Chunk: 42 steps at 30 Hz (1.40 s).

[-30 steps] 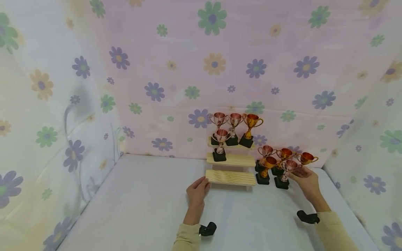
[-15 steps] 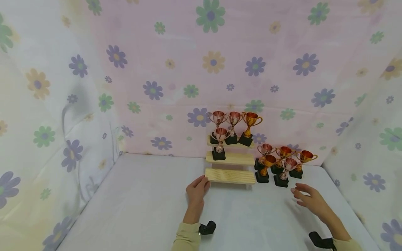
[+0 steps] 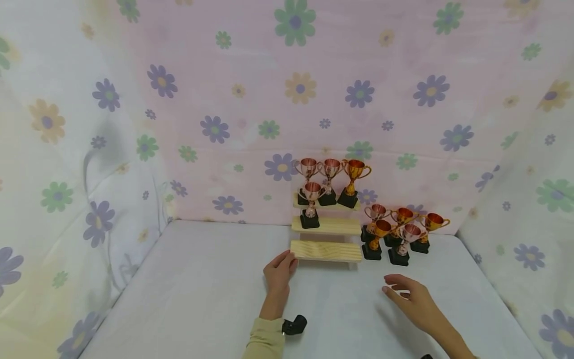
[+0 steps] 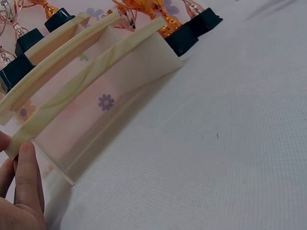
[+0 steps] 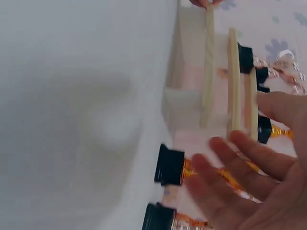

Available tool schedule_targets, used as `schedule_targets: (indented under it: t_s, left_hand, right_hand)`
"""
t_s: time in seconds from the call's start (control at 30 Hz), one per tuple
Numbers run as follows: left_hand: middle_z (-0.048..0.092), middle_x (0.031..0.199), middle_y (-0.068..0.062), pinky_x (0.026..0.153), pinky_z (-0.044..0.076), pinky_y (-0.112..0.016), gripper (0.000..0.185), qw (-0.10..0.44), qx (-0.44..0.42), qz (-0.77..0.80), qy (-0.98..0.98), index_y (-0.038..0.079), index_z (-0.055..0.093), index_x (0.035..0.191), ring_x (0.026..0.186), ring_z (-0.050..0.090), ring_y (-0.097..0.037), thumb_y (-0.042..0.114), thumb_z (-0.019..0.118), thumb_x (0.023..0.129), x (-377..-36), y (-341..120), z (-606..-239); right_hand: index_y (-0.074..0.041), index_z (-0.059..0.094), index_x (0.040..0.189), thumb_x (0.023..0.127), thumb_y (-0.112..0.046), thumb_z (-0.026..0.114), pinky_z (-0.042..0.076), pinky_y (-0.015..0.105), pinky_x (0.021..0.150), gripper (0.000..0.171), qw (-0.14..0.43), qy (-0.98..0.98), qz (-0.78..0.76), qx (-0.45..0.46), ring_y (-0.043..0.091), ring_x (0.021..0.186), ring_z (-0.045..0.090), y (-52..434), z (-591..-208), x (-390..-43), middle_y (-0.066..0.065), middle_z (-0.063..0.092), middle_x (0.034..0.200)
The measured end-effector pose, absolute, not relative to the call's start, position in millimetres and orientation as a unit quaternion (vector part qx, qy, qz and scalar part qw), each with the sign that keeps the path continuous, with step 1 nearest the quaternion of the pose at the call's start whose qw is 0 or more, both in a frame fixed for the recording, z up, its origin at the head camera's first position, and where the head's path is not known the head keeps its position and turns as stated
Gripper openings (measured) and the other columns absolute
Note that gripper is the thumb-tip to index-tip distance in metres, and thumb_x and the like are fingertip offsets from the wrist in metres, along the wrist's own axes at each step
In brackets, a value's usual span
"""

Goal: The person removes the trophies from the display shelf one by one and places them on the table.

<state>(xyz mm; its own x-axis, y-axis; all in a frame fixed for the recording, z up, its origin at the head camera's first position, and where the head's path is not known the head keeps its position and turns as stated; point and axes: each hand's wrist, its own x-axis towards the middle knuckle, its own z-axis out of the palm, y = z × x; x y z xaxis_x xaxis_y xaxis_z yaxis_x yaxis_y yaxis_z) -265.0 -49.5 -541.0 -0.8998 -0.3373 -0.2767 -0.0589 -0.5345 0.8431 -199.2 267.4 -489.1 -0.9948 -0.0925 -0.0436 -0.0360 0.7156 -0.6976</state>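
A three-step wooden display stand (image 3: 326, 251) stands at the back of the table. My left hand (image 3: 278, 273) pinches the left end of its lowest step, thumb above and fingers below in the left wrist view. The top step carries two rose-coloured trophy cups (image 3: 331, 172) and a gold trophy cup (image 3: 354, 172). Another rose trophy cup (image 3: 311, 195) sits at the left of the middle step. My right hand (image 3: 412, 301) hovers over the table, holding nothing, its fingers loosely bent and apart. In the right wrist view its fingers (image 5: 254, 160) appear in front of the stand.
Several gold and rose trophy cups (image 3: 405, 241) with black bases stand grouped right of the stand, close to its right end. A white cloth (image 3: 215, 289) covers the table. Flower-printed curtains (image 3: 242, 184) enclose the back and sides.
My right hand has let go of a gold trophy cup at the right of the group, drawn back toward me, then moved left. The left hand keeps its grip on the stand.
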Motion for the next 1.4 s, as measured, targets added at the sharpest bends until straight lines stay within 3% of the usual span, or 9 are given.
schedule_targets:
  t_s: [0.1, 0.23, 0.4, 0.47, 0.53, 0.63, 0.77, 1.13, 1.4]
  left_hand:
    - [0.07, 0.098, -0.013, 0.082, 0.063, -0.03, 0.03, 0.09, 0.213, -0.849, -0.475, -0.015, 0.067, 0.118, 0.081, 0.07, -0.013, -0.003, 0.069, 0.09, -265, -48, -544]
    - [0.07, 0.099, -0.014, 0.08, 0.063, -0.027, 0.029, 0.097, 0.22, -0.844, -0.48, -0.013, 0.067, 0.117, 0.081, 0.07, -0.014, -0.002, 0.07, 0.09, -267, -47, -547]
    - [0.069, 0.099, -0.016, 0.078, 0.063, -0.026, 0.028, 0.097, 0.217, -0.844, -0.48, -0.013, 0.068, 0.116, 0.082, 0.071, -0.015, -0.003, 0.071, 0.09, -269, -46, -547]
    - [0.07, 0.098, -0.016, 0.077, 0.063, -0.025, 0.027, 0.096, 0.217, -0.846, -0.477, -0.013, 0.069, 0.114, 0.082, 0.071, -0.014, -0.003, 0.071, 0.089, -269, -46, -547]
    - [0.07, 0.096, -0.015, 0.077, 0.063, -0.025, 0.027, 0.096, 0.216, -0.848, -0.475, -0.012, 0.069, 0.113, 0.081, 0.071, -0.014, -0.002, 0.072, 0.089, -269, -45, -547]
    - [0.07, 0.095, -0.015, 0.076, 0.063, -0.025, 0.027, 0.097, 0.215, -0.848, -0.474, -0.013, 0.069, 0.113, 0.08, 0.072, -0.014, -0.002, 0.072, 0.089, -269, -45, -547]
    - [0.071, 0.094, -0.014, 0.077, 0.063, -0.026, 0.028, 0.099, 0.215, -0.847, -0.475, -0.013, 0.069, 0.114, 0.08, 0.072, -0.014, -0.002, 0.072, 0.089, -269, -46, -547]
    - [0.07, 0.093, -0.012, 0.081, 0.064, -0.03, 0.029, 0.08, 0.204, -0.851, -0.477, -0.016, 0.066, 0.116, 0.079, 0.071, -0.014, -0.005, 0.069, 0.09, -261, -49, -536]
    - [0.07, 0.096, -0.014, 0.076, 0.063, -0.025, 0.027, 0.096, 0.217, -0.845, -0.48, -0.013, 0.069, 0.115, 0.08, 0.072, -0.015, -0.003, 0.071, 0.089, -270, -47, -549]
  right_hand:
    - [-0.003, 0.063, 0.129, 0.097, -0.017, 0.07, 0.059, 0.053, 0.093, 0.036, -0.043, 0.916, -0.388, -0.091, 0.029, 0.108, 0.067, 249, -492, -205, 0.014, 0.07, 0.121]
    - [-0.007, 0.059, 0.136, 0.094, -0.009, 0.073, 0.06, 0.045, 0.092, 0.044, -0.159, 0.896, -0.379, -0.166, 0.025, 0.105, 0.068, 229, -489, -220, 0.009, 0.072, 0.117]
    - [-0.007, 0.053, 0.142, 0.091, -0.004, 0.074, 0.051, 0.015, 0.098, 0.055, -0.224, 0.858, -0.404, -0.224, 0.027, 0.108, 0.068, 204, -474, -245, 0.01, 0.07, 0.117]
    - [-0.006, 0.052, 0.143, 0.09, -0.002, 0.074, 0.045, 0.008, 0.099, 0.057, -0.239, 0.845, -0.414, -0.24, 0.028, 0.108, 0.067, 194, -467, -254, 0.014, 0.07, 0.117]
    - [-0.007, 0.052, 0.143, 0.09, -0.001, 0.074, 0.049, 0.013, 0.1, 0.058, -0.246, 0.836, -0.422, -0.25, 0.027, 0.108, 0.066, 185, -462, -264, 0.016, 0.069, 0.117]
    - [-0.006, 0.053, 0.142, 0.091, -0.001, 0.073, 0.059, 0.035, 0.097, 0.056, -0.24, 0.827, -0.438, -0.256, 0.03, 0.107, 0.066, 172, -454, -278, 0.018, 0.068, 0.117]
    - [-0.005, 0.053, 0.142, 0.094, -0.006, 0.071, 0.057, 0.057, 0.095, 0.051, -0.206, 0.824, -0.467, -0.245, 0.035, 0.108, 0.065, 158, -445, -296, 0.017, 0.066, 0.12]
    - [0.004, 0.047, 0.145, 0.091, -0.007, 0.076, 0.048, 0.062, 0.104, 0.062, -0.178, 0.807, -0.522, -0.212, 0.048, 0.119, 0.055, 137, -429, -329, 0.029, 0.054, 0.136]
    - [-0.005, 0.049, 0.147, 0.087, -0.015, 0.082, 0.051, 0.057, 0.104, 0.069, -0.169, 0.798, -0.54, -0.209, 0.038, 0.118, 0.058, 121, -429, -348, 0.017, 0.058, 0.136]
